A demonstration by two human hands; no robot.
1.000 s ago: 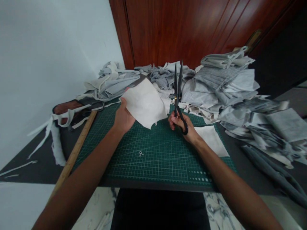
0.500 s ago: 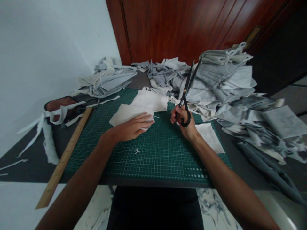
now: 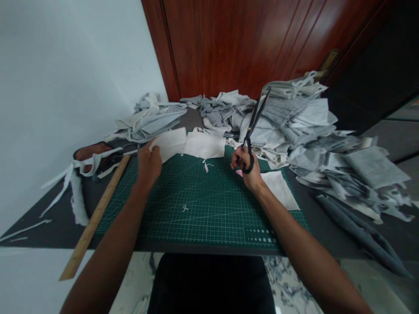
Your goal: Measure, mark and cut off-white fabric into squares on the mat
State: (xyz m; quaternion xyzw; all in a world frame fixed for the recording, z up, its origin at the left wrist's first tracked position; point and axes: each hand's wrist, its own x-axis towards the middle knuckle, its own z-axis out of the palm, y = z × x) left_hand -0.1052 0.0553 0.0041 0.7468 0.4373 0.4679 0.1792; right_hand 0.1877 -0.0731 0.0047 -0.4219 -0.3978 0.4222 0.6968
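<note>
Pinched in my left hand (image 3: 149,162) is the left end of a white fabric piece (image 3: 170,143), lifted off the left part of the green cutting mat (image 3: 203,209). A second white fabric piece (image 3: 205,145) lies flat on the mat just right of it. My right hand (image 3: 246,166) grips black-handled scissors (image 3: 251,127), the long blades pointing up and away, slightly apart. Partly behind my right wrist, another white fabric piece (image 3: 280,188) rests on the mat. Small thread scraps (image 3: 185,208) lie on the mat.
Heaped grey and white fabric (image 3: 294,109) lines the back and right of the table, with a smaller pile (image 3: 150,117) at back left. A wooden ruler (image 3: 94,222) overhangs the front edge at left. Fabric strips (image 3: 77,192) lie beyond it. A dark grey roll (image 3: 360,235) sits right.
My left hand has gone from lying flat on the fabric to holding it by its left end, moving it left and up. The right hand still holds the scissors.
</note>
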